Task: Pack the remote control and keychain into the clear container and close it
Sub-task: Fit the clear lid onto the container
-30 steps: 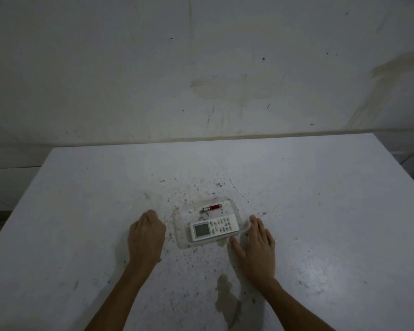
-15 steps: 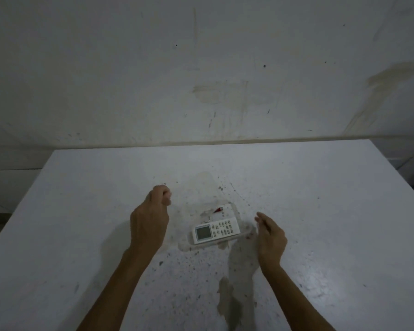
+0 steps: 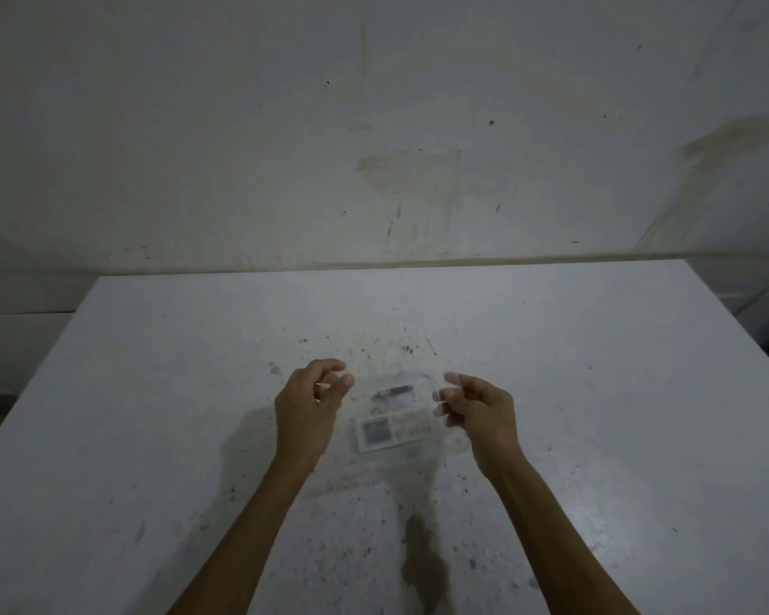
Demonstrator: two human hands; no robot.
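Observation:
On the white table (image 3: 596,415) stands the clear container (image 3: 457,450). Inside it lie the white remote control (image 3: 391,431) at the front and the small red keychain (image 3: 391,391) behind it. Both look blurred through the clear lid (image 3: 418,380), which hangs just above the container. My left hand (image 3: 309,410) pinches the lid's left edge. My right hand (image 3: 478,412) pinches its right edge. I cannot tell whether the lid touches the container's rim.
A dark wet stain (image 3: 422,565) marks the table near its front edge, and dark specks lie scattered around the container. A stained wall (image 3: 396,126) rises behind the table. The table's right edge (image 3: 746,348) runs close to the frame's side.
My left hand took the clear lid from the table at the left and carried it over the container. My right hand rose from the table and took the lid's right edge.

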